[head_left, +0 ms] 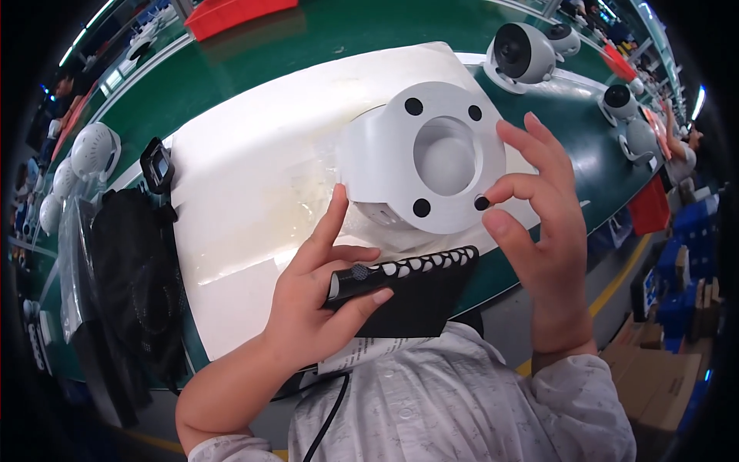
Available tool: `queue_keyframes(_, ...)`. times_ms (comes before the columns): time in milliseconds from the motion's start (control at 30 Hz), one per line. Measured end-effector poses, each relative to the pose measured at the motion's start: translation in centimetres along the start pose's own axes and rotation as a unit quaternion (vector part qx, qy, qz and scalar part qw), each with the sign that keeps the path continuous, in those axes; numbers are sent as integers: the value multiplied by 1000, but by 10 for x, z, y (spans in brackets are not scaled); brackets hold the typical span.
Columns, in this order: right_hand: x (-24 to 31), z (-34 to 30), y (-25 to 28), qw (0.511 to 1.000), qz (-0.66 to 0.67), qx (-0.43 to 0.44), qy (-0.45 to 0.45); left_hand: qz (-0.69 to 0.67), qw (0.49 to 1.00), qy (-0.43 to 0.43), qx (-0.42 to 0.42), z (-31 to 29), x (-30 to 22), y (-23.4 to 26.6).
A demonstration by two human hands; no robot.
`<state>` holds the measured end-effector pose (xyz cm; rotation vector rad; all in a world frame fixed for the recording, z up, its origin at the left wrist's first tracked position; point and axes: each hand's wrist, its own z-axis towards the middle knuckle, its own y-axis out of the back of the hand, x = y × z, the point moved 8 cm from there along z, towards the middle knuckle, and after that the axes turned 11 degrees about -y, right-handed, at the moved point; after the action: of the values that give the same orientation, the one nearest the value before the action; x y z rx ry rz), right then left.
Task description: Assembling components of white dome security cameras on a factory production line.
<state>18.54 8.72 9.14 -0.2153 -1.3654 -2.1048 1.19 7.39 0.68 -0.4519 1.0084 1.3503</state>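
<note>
A white security camera (366,158) lies with its round base facing up, on a white sheet. Black round foot pads (422,208) sit around the base's central opening. At the base's lower right edge, my right hand (543,200) pinches a black foot pad (482,202) between thumb and index finger, against the base; the other fingers are raised. In my left hand (312,296), a black sheet of foot pads (416,300) is gripped between thumb and fingers, its top curled over and showing rows of white round holes. My left index finger stretches up to touch the camera's side.
The white sheet (231,231) covers part of a green bench (323,35). Finished-looking white cameras (523,54) stand at the far right, others (92,150) at left. A black mesh bag (142,269) and a small black device (158,165) lie left. A red bin (239,14) stands behind.
</note>
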Motion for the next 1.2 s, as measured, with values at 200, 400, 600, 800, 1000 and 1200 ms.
queue_keyframes(200,23,-12,8,971,-222,-11,92,22,1000,-7,8,0,0,1)
queue_keyframes(400,-58,-10,-48,759,548,180,-302,-13,1000,-13,4,3,-1,-2)
queue_keyframes(600,-40,55,-36,807,531,147,-213,-49,995,-75,31,-1,-5,3)
queue_keyframes(800,-50,165,-100,968,-124,-123,178,-63,994,-12,83,-1,2,1)
queue_keyframes(1000,-107,233,-194,927,-341,-74,139,-82,990,7,117,-5,0,-1)
queue_keyframes(1200,-131,208,-194,982,-143,99,-75,-85,988,26,124,-5,2,-4)
